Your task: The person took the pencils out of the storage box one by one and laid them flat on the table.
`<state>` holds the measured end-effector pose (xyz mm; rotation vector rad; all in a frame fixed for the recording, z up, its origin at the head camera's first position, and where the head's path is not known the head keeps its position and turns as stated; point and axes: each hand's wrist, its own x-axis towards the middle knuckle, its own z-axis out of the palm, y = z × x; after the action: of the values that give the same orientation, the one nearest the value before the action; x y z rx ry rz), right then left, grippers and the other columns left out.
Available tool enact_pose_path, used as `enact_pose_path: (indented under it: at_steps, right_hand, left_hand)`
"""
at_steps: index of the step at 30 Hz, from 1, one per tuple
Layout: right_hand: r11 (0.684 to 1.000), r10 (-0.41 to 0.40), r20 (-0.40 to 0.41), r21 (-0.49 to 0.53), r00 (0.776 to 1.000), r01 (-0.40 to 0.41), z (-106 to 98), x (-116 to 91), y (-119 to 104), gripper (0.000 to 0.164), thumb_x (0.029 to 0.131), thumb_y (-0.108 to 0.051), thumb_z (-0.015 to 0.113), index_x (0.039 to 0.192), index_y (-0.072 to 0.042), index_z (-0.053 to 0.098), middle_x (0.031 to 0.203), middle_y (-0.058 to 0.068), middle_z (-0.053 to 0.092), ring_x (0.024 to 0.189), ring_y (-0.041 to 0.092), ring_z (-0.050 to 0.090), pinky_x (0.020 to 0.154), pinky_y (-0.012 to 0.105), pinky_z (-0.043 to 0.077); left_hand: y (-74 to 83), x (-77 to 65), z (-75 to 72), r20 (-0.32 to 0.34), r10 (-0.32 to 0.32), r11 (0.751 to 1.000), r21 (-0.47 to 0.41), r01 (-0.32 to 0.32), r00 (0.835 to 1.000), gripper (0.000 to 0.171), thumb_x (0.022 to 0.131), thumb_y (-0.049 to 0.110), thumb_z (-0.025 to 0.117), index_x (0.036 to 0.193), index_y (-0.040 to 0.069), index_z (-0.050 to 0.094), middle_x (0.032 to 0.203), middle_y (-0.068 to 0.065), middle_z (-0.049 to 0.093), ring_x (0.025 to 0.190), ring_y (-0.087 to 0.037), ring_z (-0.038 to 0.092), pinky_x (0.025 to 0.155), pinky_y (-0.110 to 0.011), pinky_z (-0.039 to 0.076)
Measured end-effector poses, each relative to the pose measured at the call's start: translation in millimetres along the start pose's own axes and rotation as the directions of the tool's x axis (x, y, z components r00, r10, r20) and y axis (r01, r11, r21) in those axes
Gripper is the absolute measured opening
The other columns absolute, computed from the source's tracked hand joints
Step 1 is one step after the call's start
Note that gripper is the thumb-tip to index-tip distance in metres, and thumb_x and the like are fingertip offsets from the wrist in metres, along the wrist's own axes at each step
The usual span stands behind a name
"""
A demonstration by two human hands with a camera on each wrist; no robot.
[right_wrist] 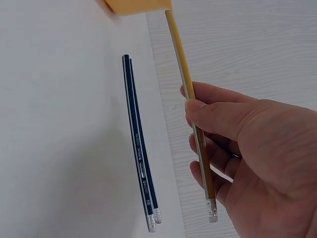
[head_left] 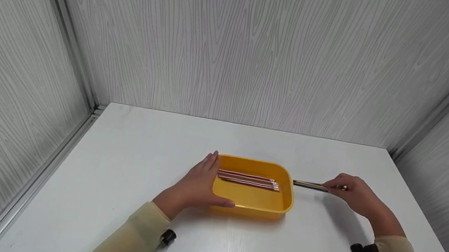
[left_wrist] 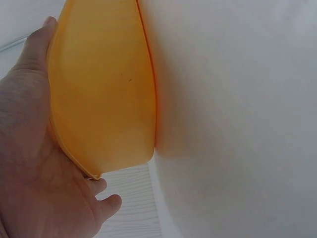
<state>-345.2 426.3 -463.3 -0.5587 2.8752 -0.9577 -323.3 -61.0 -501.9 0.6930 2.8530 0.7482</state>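
- A yellow pencil with a pale stripe is being pinched by the right hand, its shaft being caught between thumb and index finger while the other fingers are being kept bent just behind it.
- The pencil is being held to the right of the yellow plastic tray, its white eraser being pointed away from the tray; whether the tray is being touched by its other end cannot be told.
- Below it, two dark blue pencils with pale stripes are being supported by the white tabletop, lying close together with their white erasers being turned the same way.
- The tray's left end is being spanned by the left hand, thumb and fingers being spread wide, with the thumb being laid along the near rim.
- Several reddish pencils are being contained in the tray, side by side, their white erasers being aimed toward its right end.
- The tabletop is being backed by a grey wood-grain panel.
- The forearms are being covered by beige sleeves, and a small black device is being worn at the right wrist.
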Motion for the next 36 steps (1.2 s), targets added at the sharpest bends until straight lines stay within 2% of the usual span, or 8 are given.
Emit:
enact_pose_path:
  at_steps: [15, 23, 30, 36]
  right_hand:
    - [0.999, 0.026, -0.091, -0.04, 0.995, -0.03, 14, -3, 32, 0.024, 0.102, 0.001, 0.077, 0.12, -0.01, 0.087, 0.11, 0.005, 0.076, 0.094, 0.019, 0.062, 0.077, 0.024, 0.052]
    - [0.997, 0.028, -0.112, -0.067, 0.993, -0.035, 23, -3, 36, 0.025, 0.101, 0.004, 0.077, 0.116, -0.013, 0.088, 0.11, 0.004, 0.077, 0.101, 0.023, 0.064, 0.083, 0.025, 0.052]
    - [0.994, 0.048, -0.12, -0.088, 0.992, -0.058, 31, -1, 39, 0.025, 0.1, 0.003, 0.078, 0.115, -0.014, 0.088, 0.11, 0.004, 0.076, 0.104, 0.023, 0.065, 0.09, 0.032, 0.053]
    - [0.994, 0.039, -0.126, -0.096, 0.991, -0.052, 33, 1, 40, 0.022, 0.099, 0.001, 0.08, 0.113, -0.014, 0.089, 0.109, 0.004, 0.076, 0.105, 0.025, 0.064, 0.091, 0.035, 0.053]
  left_hand:
    - [1.5, -0.6, 1.0, -0.006, 0.004, 1.0, -0.011, -0.004, 1.0, 0.149, 0.077, 0.087, 0.078, 0.177, 0.002, 0.007, 0.186, -0.011, -0.001, 0.172, -0.03, 0.002, 0.137, -0.05, 0.011]
    - [0.0, -2.1, 1.2, -0.003, 0.003, 1.0, -0.013, -0.003, 1.0, 0.151, 0.077, 0.089, 0.077, 0.177, 0.003, 0.005, 0.186, -0.012, -0.002, 0.172, -0.03, 0.001, 0.137, -0.049, 0.01]
    - [0.5, -2.6, 1.0, -0.005, -0.007, 1.0, -0.024, 0.007, 1.0, 0.151, 0.076, 0.087, 0.079, 0.177, 0.003, 0.005, 0.186, -0.011, -0.001, 0.172, -0.03, 0.001, 0.137, -0.05, 0.01]
    - [1.3, -2.4, 1.0, -0.011, -0.01, 1.0, -0.021, 0.01, 1.0, 0.151, 0.075, 0.088, 0.079, 0.177, 0.004, 0.006, 0.186, -0.011, 0.0, 0.172, -0.03, 0.002, 0.137, -0.05, 0.011]
